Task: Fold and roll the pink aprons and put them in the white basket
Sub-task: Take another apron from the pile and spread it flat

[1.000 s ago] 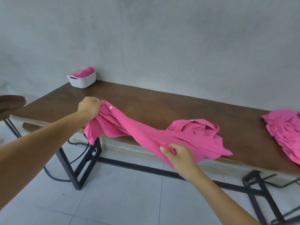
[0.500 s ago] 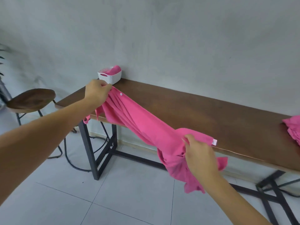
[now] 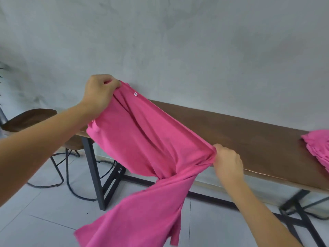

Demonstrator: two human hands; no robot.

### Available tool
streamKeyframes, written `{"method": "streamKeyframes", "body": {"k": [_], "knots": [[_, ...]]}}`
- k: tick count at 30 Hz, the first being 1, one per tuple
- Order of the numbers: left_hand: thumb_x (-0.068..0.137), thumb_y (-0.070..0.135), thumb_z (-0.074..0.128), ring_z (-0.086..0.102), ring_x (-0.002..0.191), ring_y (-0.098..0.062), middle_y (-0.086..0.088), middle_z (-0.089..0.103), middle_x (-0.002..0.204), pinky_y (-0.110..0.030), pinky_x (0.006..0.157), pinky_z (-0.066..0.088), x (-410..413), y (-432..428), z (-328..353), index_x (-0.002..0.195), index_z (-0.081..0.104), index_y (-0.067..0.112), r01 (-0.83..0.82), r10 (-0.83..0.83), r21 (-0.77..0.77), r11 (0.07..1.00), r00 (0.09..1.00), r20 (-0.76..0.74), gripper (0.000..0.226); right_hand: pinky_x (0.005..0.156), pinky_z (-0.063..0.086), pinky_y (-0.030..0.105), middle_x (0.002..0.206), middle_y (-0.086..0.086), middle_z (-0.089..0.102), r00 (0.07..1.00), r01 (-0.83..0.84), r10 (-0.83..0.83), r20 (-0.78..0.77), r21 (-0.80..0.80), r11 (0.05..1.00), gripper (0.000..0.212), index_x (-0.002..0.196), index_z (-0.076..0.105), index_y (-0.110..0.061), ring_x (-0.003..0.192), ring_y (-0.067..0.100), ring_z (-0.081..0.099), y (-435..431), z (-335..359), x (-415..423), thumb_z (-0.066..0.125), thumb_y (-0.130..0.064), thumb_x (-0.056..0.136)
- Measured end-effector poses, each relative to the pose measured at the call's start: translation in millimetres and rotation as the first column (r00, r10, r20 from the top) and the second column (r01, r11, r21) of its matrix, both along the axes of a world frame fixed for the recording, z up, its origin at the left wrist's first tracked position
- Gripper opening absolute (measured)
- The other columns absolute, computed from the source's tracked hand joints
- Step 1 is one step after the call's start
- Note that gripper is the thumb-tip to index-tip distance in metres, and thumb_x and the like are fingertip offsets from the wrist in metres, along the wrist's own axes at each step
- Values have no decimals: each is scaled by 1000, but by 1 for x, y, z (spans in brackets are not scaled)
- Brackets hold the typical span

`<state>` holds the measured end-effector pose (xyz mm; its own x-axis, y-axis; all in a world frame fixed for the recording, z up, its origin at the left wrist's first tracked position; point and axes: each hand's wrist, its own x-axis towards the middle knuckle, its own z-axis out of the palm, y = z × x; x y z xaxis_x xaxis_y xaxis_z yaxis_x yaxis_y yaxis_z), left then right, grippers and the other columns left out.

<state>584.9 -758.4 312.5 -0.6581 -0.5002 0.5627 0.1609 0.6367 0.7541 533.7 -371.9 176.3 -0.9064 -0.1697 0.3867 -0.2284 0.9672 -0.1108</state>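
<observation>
The bright pink cloth apron (image 3: pixel 142 139) is off the long dark wooden worktop (image 3: pixel 249 136), stretched in the air across the middle of the frame between 2 hands. The left hand (image 3: pixel 99 93), upper left, has its grip clenched on a corner by the small white snap button (image 3: pixel 135 94). The right hand (image 3: pixel 227 161), right of centre, pinches a bunched edge. I'd guess it's pulled taut to open it out for folding. The tail twists down toward the bottom of the frame. A heap of pink aprons (image 3: pixel 318 148) lies at the right edge, and I can't see the white basket.
</observation>
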Motion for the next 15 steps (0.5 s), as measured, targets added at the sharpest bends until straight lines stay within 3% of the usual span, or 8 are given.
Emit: {"method": "streamKeyframes", "body": {"k": [2,5,9,12,15], "knots": [[88,21,64,48,71,-9,0,58,68,-31,70,40,6,1,-6,73,68,6,26,-26,24,999,1000,-7,21,60,39,33,63,0,43,997,59,-58,42,-24,998,18,93,59,-11,64,33,49,7,-2,-9,50,2,86],[90,18,63,46,75,-13,-10,57,76,-33,70,38,14,-7,-22,78,67,-3,51,-51,58,997,999,1,24,66,48,36,83,15,66,991,114,-106,87,-95,989,31,104,65,-12,79,39,62,18,-7,-19,48,4,84],[92,16,63,50,81,-16,-15,63,84,-32,74,41,24,-27,-48,83,69,-6,24,-30,132,991,999,44,25,74,53,40,94,20,70,981,169,-153,118,-136,976,41,113,67,-13,89,41,65,33,-14,-32,45,6,84],[93,18,62,54,87,-16,-9,66,91,-26,75,43,32,-46,-68,88,75,6,-53,34,227,972,995,91,18,76,55,41,98,22,69,970,222,-202,138,-147,964,43,119,65,-15,93,42,65,53,-21,-40,45,4,86],[94,19,63,58,95,-19,-8,69,98,-31,85,43,37,-62,-90,95,75,19,-121,85,282,952,987,136,12,76,56,42,96,22,69,965,238,-220,142,-131,962,42,122,64,-17,92,42,65,75,-24,-45,46,1,88]]}}
